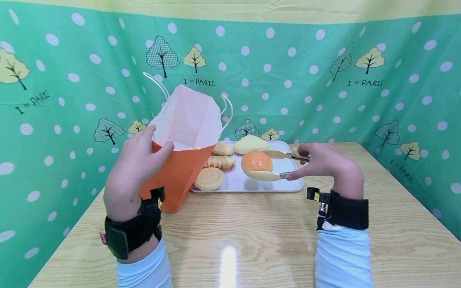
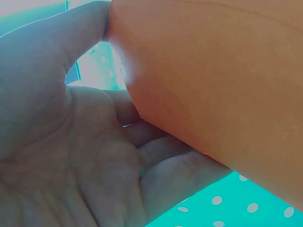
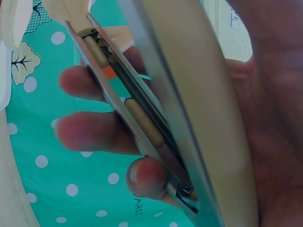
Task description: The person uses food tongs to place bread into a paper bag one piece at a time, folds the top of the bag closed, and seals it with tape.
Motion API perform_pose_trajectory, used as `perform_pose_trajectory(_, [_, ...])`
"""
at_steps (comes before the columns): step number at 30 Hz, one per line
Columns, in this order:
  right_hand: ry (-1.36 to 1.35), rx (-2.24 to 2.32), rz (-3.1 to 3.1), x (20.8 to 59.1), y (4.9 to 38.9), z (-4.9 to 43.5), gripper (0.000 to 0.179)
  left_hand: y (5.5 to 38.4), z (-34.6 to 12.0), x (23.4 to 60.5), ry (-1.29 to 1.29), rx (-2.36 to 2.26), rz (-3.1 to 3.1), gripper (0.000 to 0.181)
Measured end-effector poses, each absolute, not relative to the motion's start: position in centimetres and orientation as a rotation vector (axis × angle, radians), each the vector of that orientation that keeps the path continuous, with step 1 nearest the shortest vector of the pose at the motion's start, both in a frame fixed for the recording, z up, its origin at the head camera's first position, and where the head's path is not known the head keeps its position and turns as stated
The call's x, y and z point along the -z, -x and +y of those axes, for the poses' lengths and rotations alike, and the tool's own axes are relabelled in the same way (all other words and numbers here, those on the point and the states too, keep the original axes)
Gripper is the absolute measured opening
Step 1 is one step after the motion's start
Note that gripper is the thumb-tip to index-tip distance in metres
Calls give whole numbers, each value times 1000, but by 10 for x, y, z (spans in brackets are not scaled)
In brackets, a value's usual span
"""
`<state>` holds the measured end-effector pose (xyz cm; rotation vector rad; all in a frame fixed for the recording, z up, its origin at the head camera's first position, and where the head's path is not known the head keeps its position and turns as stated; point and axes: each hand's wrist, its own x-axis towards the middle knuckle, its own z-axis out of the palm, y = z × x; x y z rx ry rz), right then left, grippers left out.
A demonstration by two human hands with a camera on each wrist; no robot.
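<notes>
My left hand [image 1: 134,168] holds the near-left rim of an orange paper bag [image 1: 176,172], its thumb at the mouth. In the left wrist view, the other fingers [image 2: 187,172] lie behind the bag's outer wall. The bag leans with its white inside showing and two white string handles up. My right hand [image 1: 325,162] grips a pair of tongs [image 1: 264,176] with cream tips and metal arms. Between those tips sits a round glossy orange-brown bun [image 1: 256,161], over the tray. In the right wrist view, fingers [image 3: 94,132] wrap the tong arms [image 3: 199,113].
Behind the bag lies a white tray [image 1: 234,186] with several breads: a spiral roll [image 1: 209,179], a ridged roll [image 1: 220,162], a pale triangular bread [image 1: 251,144] and a pale roll [image 1: 222,148]. A wooden table [image 1: 252,228] supports everything, with a green dotted cloth [image 1: 306,80] behind.
</notes>
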<state>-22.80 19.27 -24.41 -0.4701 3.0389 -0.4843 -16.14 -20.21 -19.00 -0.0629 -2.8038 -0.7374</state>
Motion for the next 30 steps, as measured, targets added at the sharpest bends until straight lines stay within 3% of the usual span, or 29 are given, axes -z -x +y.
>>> perform_pose_trajectory(30, [469,462,3050,245,228,193,72,160,-200,191,66,744,-2799,72])
